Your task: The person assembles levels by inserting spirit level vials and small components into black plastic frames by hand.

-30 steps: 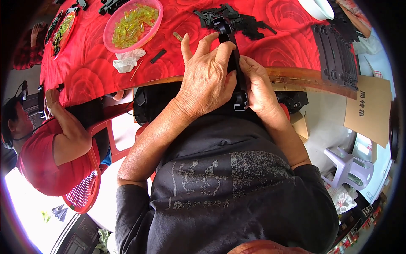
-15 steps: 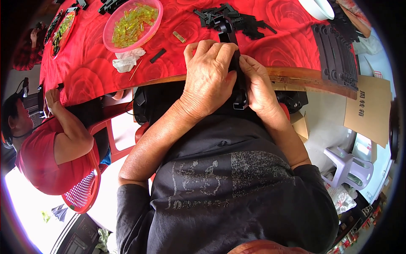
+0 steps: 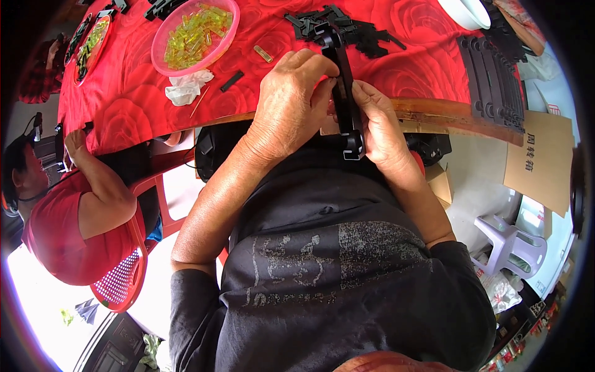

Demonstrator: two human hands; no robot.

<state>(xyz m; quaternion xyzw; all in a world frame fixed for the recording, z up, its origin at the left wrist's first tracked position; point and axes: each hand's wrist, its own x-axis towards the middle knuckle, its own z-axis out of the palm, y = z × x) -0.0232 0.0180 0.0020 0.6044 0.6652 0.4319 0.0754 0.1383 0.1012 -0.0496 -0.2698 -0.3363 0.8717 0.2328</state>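
Observation:
A long black plastic bracket (image 3: 344, 99), with a hooked clip-like piece at each end, is held over the table's near edge. My right hand (image 3: 379, 127) grips its right side, thumb against the bar and fingers behind it. Close to the bracket's left side is my left hand (image 3: 286, 102), its fingers bent in and thumb and fingertips drawn together. Whether a small piece sits between those fingertips is hidden. A pile of flat black plastic pieces (image 3: 338, 28) lies just beyond the bracket.
A pink basket (image 3: 162, 61) holds yellow-green transparent pieces. Near it lie crumpled tissue (image 3: 188, 87), a black strip (image 3: 232, 81) and a small yellowish vial (image 3: 263, 54). Matching brackets (image 3: 489, 80) are stacked at right, below a white bowl (image 3: 465, 13). A co-worker in red (image 3: 74, 229) sits at left.
My left hand has slid left and slightly off the bracket, uncovering more of its bar. The bracket has turned slightly in my right hand, which stays in nearly the same place.

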